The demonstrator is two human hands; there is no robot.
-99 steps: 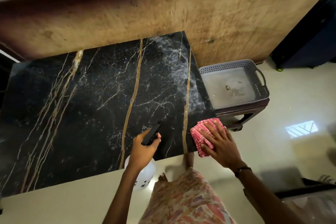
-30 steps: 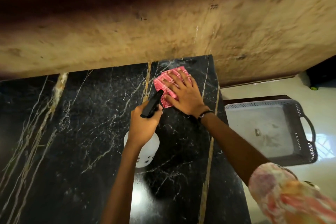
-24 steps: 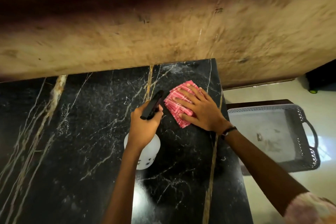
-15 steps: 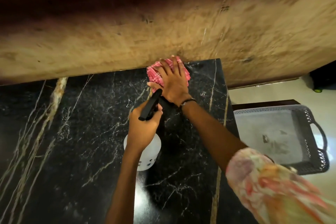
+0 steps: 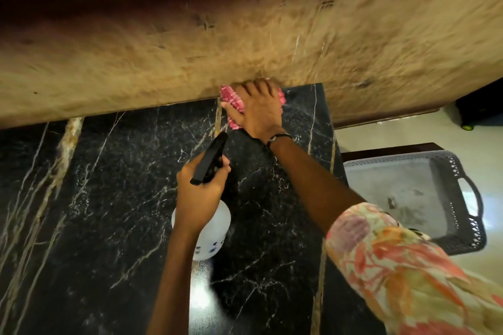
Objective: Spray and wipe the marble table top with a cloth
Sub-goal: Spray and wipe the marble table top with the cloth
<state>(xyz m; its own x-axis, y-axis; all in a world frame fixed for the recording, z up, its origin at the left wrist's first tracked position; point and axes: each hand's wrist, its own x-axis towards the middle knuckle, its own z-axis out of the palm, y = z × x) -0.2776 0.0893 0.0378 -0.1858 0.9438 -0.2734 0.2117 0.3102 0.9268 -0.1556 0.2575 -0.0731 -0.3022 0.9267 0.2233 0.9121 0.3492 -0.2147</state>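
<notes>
Wiping step in hand, at the far edge of the black marble table top with gold and white veins [image 5: 114,198], right where that top meets the mottled tan wall [image 5: 245,43]. Right hand [image 5: 258,109] stretched forward from a floral sleeve [image 5: 402,266], fingers straight and spread, palm pressing a pink checked cloth [image 5: 231,100] flat on the marble; cloth bunched against the wall near the top's far right corner, fingertips blurred where they reach the wall. Left hand [image 5: 202,193] nearer the body, above the middle of the same top, fingers curled round the neck of a white plastic spray bottle with a black trigger head [image 5: 208,160], nozzle aimed toward the cloth; bottle apparently held just off the stone, though contact with it cannot be told. Off the right edge of the top, lower down, a grey perforated plastic tray with handles [image 5: 468,198] on a dark stand. Judged progress: far right portion being worked, the wide left stretch of the marble likely yet to be covered. Next move likely calls for drawing the cloth back from the wall or sideways along the far edge with steady downward pressure, then fresh spray on the left portion, bottle kept clear of the wiping arm.
</notes>
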